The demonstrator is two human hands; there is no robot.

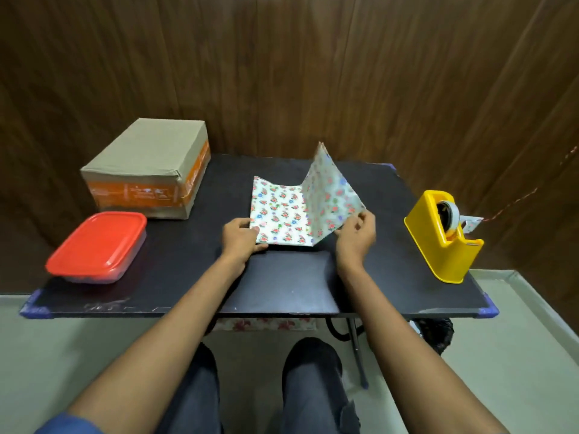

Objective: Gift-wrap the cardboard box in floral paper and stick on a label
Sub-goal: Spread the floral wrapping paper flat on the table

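Floral paper (283, 211) lies folded at the centre of the frame on the black table (194, 277), part of it flat and its right-hand leaf raised so that it stands up at a slant like an open book cover. The left hand (239, 238) grips the near left corner of the flat part, thumb on top of the print and fingers curled at the edge. The right hand (355, 233) pinches the lower right edge of the raised leaf between thumb and fingertips, holding it off the table.

To the upper left of the frame the cardboard box (147, 167) sits closed at the table's far left corner, with an orange printed band along its front and right side, well apart from the paper. Just in front of it, at the left edge, a shallow container with a red lid (97, 245) rests on the table. At the right of the frame a yellow tape dispenser (445, 236) stands near the table's right edge, a roll of tape in it. Both bare forearms reach up from the bottom of the frame, and dark trouser legs (310, 386) show below the table edge. A wood-panelled wall (282, 73) fills the upper half.
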